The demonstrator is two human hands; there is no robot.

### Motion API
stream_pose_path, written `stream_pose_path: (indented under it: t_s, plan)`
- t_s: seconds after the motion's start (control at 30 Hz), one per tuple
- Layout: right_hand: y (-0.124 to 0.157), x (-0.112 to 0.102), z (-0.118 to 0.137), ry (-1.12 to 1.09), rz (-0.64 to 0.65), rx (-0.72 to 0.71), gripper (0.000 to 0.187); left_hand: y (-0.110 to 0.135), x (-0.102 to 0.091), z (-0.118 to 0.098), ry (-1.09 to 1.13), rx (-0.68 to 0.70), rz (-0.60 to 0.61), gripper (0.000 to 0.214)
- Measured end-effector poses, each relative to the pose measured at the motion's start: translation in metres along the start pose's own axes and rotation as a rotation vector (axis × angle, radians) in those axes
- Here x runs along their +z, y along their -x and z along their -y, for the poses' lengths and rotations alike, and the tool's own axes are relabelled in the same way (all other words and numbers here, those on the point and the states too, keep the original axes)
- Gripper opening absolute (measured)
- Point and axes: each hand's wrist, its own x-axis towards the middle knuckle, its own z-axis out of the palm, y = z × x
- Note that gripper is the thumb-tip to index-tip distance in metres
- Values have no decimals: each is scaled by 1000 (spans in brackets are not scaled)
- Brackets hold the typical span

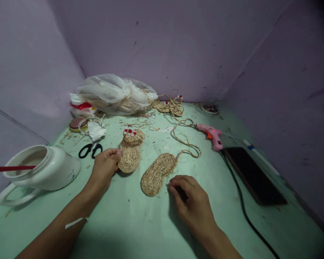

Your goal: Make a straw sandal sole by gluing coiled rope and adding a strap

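My left hand [106, 163] pinches the left edge of a small woven straw slipper [130, 158]. Red and white beads [130, 132] decorate the slipper's strap at its far end. Right of it, a coiled straw sole [158, 174] lies flat, with a loose braided cord [190, 149] running from its upper right end. My right hand [191, 201] is beside the sole, apart from it. Its fingers are curled in toward the thumb, and nothing shows between them.
At right are a pink glue gun [212, 135], its black cable [241, 201] and a phone [255, 176]. Scissors [90, 150] and a white mug [54, 172] stand left. Behind are a plastic bag [116, 93], another beaded straw piece [175, 108] and a bead dish [210, 108].
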Motion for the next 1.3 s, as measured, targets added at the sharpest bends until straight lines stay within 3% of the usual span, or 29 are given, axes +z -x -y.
stream_pose_path:
  t_s: [0.67, 0.83, 0.9, 0.97, 1.07, 1.2, 1.3]
  plan:
    - [-2, -1, -3, -36, -20, 24, 14, 8, 6, 0, 85, -10, 10, 18]
    - [2, -15, 0, -46, -23, -18, 12, 8, 16, -9, 31, -4, 45, 16]
    - [4, -23, -1, -43, -8, -68, 11, 3, 33, -22, -6, 9, 88, 12]
    - [7, -29, -5, -50, -9, -103, 12, -6, 62, -39, -57, 38, 144, 9]
    - [9, -31, -17, -60, -37, -109, 14, -23, 126, -66, -159, 74, 249, 12]
    - [11, -24, -32, -72, -86, -109, 15, -47, 220, -92, -250, 69, 369, 44]
    - [12, -18, -38, -65, -136, -144, 15, -62, 273, -100, -276, 41, 382, 33]
